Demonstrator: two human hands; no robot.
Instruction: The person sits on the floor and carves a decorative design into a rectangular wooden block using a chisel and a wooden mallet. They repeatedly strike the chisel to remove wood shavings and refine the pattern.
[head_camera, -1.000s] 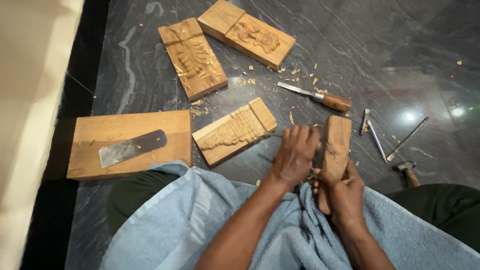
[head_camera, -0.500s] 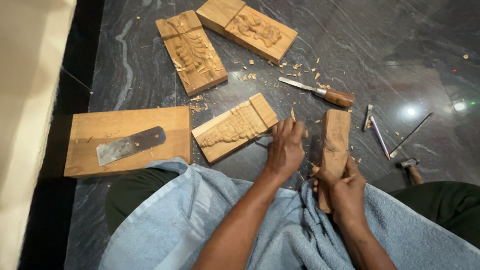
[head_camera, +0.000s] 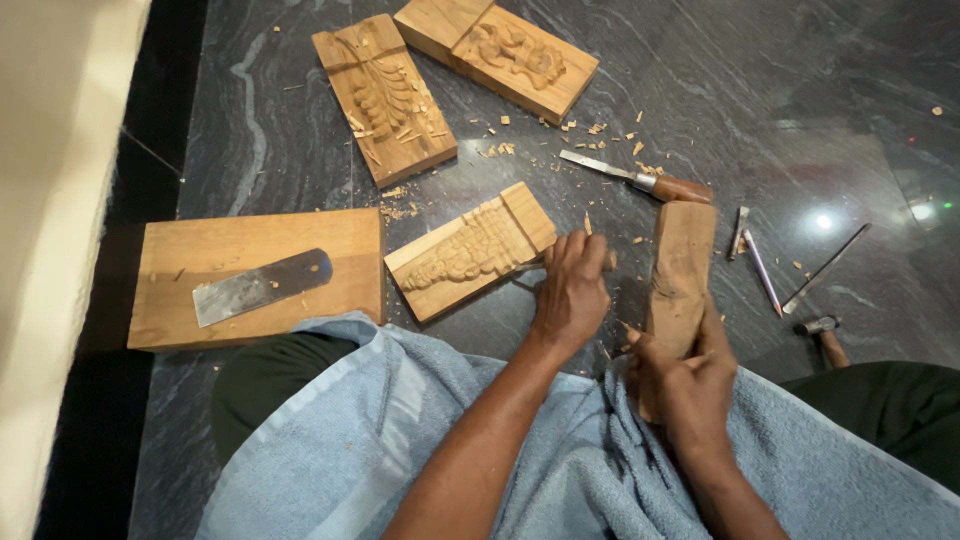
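We hold the plain wood block (head_camera: 682, 268) upright-ish on our lap, its long axis running away from us; our right hand (head_camera: 690, 385) grips its near end, fingers closed around it. Just left, our left hand (head_camera: 572, 290) is curled shut on a small wooden-handled tool (head_camera: 600, 258), nearer the carved panel (head_camera: 470, 250). Blue towel (head_camera: 420, 440), chisel (head_camera: 640, 180) and shavings lie on the dark stone floor (head_camera: 250, 110).
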